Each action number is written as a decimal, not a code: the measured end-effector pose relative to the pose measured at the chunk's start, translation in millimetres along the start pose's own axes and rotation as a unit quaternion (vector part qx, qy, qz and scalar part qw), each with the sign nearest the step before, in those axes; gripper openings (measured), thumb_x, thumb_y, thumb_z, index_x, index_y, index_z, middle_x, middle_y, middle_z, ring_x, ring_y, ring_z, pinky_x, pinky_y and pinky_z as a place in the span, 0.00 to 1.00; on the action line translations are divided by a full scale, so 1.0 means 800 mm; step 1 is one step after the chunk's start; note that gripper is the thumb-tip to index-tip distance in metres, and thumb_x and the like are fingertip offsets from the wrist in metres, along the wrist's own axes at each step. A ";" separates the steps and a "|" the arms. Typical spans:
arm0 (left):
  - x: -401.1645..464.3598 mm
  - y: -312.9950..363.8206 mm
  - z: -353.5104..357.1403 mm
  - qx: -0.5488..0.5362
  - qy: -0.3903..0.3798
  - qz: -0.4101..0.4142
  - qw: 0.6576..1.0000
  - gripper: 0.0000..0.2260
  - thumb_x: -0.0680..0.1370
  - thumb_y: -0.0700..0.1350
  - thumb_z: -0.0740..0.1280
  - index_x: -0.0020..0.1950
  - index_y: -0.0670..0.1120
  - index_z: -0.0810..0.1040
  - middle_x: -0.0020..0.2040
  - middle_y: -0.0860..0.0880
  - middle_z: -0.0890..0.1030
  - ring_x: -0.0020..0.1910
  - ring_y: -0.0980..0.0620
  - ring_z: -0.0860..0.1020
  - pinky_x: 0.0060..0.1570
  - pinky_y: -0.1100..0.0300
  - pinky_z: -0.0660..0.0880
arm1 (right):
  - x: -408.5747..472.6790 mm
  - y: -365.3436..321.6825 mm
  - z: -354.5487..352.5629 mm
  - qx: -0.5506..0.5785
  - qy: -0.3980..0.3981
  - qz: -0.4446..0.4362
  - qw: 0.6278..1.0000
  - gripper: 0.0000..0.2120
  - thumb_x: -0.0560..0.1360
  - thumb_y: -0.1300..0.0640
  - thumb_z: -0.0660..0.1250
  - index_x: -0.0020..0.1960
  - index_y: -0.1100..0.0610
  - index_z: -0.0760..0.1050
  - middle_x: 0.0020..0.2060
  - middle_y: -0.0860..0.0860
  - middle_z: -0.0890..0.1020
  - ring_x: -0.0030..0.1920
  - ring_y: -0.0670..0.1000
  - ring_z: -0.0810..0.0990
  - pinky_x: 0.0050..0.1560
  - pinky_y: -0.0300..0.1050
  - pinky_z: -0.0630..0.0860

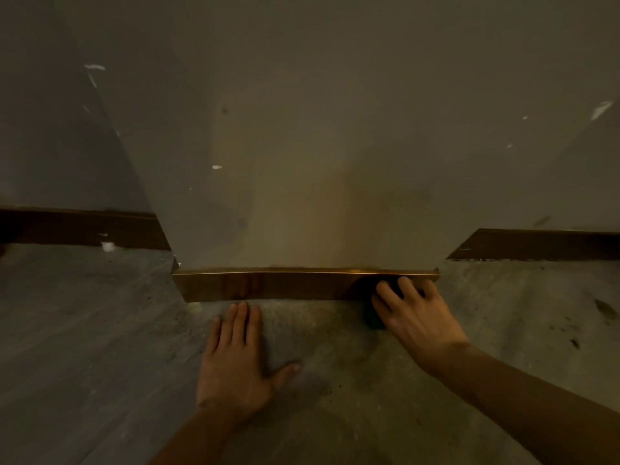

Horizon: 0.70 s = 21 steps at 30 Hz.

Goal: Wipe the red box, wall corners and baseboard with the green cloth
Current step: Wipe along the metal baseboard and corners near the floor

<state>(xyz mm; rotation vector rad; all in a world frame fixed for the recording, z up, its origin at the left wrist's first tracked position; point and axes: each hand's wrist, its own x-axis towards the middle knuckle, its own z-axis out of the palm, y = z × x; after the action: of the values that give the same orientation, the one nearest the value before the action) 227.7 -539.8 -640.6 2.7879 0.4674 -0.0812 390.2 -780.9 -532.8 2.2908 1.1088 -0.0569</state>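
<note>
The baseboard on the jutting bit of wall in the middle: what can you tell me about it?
The baseboard is a low, glossy brown strip, wood by the look of it, running along the foot of the projecting wall and turning back at both corners. Its top edge catches a warm light. It stands upright where the wall meets the floor. The right hand presses a dark cloth, mostly hidden, against its right end. The left hand lies flat on the floor just short of it.
</note>
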 end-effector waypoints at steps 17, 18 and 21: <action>0.029 0.092 -0.131 -0.045 0.059 0.171 0.983 0.51 0.67 0.74 0.70 0.80 0.53 0.52 0.74 0.50 0.69 0.70 0.47 0.70 0.68 0.51 0.67 | -0.022 -0.022 -0.105 0.405 0.147 0.090 0.898 0.39 0.67 0.63 0.74 0.73 0.50 0.62 0.62 0.52 0.74 0.60 0.57 0.75 0.59 0.52 0.76; 0.031 0.095 -0.137 -0.047 0.055 0.172 0.983 0.51 0.67 0.73 0.71 0.80 0.54 0.52 0.74 0.50 0.69 0.70 0.47 0.71 0.68 0.51 0.68 | -0.023 -0.022 -0.110 0.424 0.153 0.088 0.888 0.39 0.66 0.64 0.74 0.73 0.50 0.63 0.62 0.52 0.75 0.61 0.57 0.76 0.60 0.51 0.75; 0.034 0.100 -0.158 -0.048 0.056 0.192 0.979 0.44 0.69 0.69 0.72 0.79 0.56 0.56 0.71 0.50 0.75 0.66 0.46 0.75 0.64 0.52 0.70 | -0.025 -0.017 -0.123 0.472 0.150 0.081 0.865 0.39 0.67 0.64 0.74 0.73 0.48 0.62 0.63 0.52 0.77 0.61 0.56 0.77 0.62 0.52 0.76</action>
<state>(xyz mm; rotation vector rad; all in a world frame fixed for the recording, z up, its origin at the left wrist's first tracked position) 280.4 -563.5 -500.2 2.7412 -0.0473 0.1819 347.0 -737.2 -452.1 3.3611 1.1843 -0.2288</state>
